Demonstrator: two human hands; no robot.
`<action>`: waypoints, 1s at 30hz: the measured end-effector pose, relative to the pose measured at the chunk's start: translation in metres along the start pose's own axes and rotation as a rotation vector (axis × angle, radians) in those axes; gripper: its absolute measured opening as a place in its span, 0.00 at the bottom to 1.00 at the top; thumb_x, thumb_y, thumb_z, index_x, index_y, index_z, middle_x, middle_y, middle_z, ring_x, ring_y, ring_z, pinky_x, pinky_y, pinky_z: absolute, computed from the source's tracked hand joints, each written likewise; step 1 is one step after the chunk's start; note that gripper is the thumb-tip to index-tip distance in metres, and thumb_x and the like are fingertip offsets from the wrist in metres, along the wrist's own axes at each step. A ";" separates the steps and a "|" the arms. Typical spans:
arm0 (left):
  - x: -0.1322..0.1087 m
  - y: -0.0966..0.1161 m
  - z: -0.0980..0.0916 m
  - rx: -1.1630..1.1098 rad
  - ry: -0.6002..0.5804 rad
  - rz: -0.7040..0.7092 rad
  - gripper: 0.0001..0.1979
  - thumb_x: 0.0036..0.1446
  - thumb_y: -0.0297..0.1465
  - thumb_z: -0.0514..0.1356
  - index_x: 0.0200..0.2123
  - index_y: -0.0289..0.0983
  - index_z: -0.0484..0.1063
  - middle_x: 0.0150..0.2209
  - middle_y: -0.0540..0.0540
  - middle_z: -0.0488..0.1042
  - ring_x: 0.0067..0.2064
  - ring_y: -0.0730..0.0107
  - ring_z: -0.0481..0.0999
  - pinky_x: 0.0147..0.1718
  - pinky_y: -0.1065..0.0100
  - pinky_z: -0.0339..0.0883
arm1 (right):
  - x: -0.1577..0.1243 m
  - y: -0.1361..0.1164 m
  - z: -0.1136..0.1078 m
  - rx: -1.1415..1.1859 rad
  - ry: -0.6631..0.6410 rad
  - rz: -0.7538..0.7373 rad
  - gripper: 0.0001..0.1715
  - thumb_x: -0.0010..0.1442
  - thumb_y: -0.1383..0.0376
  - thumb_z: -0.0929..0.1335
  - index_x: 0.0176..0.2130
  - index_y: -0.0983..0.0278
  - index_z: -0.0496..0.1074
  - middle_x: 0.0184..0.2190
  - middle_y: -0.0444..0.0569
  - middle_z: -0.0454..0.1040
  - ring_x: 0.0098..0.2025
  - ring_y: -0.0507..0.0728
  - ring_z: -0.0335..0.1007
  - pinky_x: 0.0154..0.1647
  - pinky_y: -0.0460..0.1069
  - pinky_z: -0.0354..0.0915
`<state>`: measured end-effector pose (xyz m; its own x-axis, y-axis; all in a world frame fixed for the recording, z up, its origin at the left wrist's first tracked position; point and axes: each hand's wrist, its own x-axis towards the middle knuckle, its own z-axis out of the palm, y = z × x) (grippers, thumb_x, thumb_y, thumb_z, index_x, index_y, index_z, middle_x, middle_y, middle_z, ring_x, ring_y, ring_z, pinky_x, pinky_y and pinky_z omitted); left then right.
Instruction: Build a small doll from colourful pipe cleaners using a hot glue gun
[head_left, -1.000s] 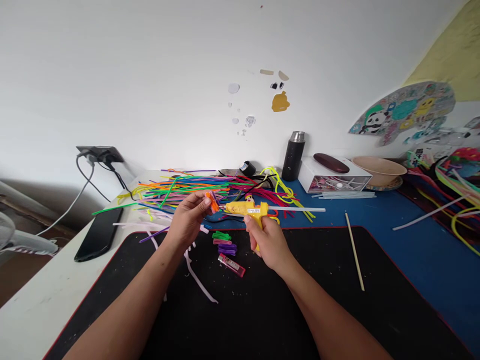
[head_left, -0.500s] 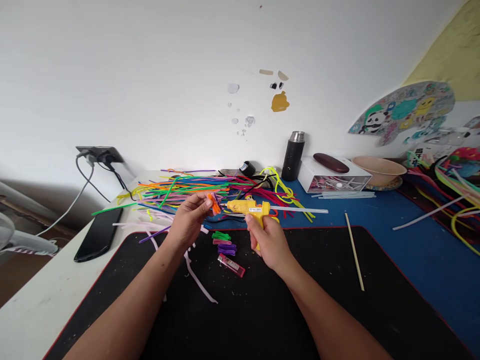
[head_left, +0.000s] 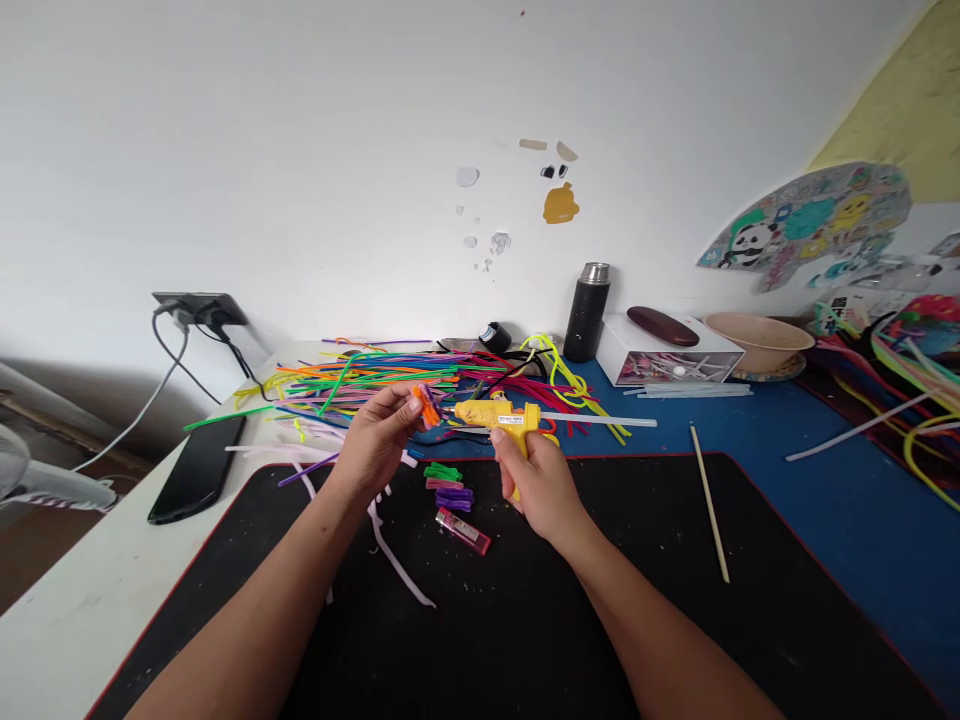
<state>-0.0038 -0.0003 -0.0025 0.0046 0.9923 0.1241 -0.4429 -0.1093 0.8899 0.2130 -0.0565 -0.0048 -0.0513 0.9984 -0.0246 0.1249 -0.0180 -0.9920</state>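
Note:
My left hand (head_left: 373, 441) pinches a small folded orange pipe-cleaner piece (head_left: 427, 406) above the black mat (head_left: 525, 620). My right hand (head_left: 541, 484) grips a yellow glue gun (head_left: 501, 417) by its handle, nozzle pointing left at the orange piece, a short gap between them. A clear glue stick (head_left: 600, 421) sticks out of the gun's back to the right. Below the hands lie folded green, pink and purple pipe-cleaner pieces (head_left: 447, 484) and a red lighter (head_left: 463, 530).
A heap of coloured pipe cleaners (head_left: 390, 378) lies behind the hands. A black phone (head_left: 199, 467) rests at the left, a wooden stick (head_left: 709, 502) at the right. A black flask (head_left: 586, 312), a white box (head_left: 667, 355) and a bowl (head_left: 757, 340) stand at the back.
The glue gun has drawn back slightly to the right, away from the orange piece. Both hands otherwise stay in place.

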 end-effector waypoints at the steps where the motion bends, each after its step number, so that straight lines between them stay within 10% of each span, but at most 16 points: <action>1: 0.000 0.000 0.000 -0.003 0.002 0.000 0.17 0.45 0.35 0.81 0.37 0.36 0.85 0.30 0.48 0.79 0.27 0.74 0.73 0.28 0.73 0.68 | 0.000 0.000 0.000 0.002 -0.002 -0.001 0.37 0.64 0.33 0.66 0.22 0.58 0.63 0.12 0.41 0.63 0.14 0.51 0.56 0.16 0.48 0.53; 30: 0.000 0.000 0.001 0.016 0.009 0.017 0.16 0.45 0.36 0.81 0.36 0.36 0.84 0.30 0.48 0.78 0.27 0.74 0.73 0.28 0.73 0.69 | -0.001 0.003 0.001 -0.015 -0.015 -0.017 0.38 0.64 0.32 0.65 0.23 0.58 0.64 0.13 0.42 0.64 0.14 0.51 0.58 0.16 0.47 0.55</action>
<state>-0.0029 -0.0008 -0.0017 -0.0105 0.9907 0.1354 -0.4285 -0.1268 0.8946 0.2124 -0.0580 -0.0080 -0.0680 0.9976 -0.0096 0.1390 -0.0001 -0.9903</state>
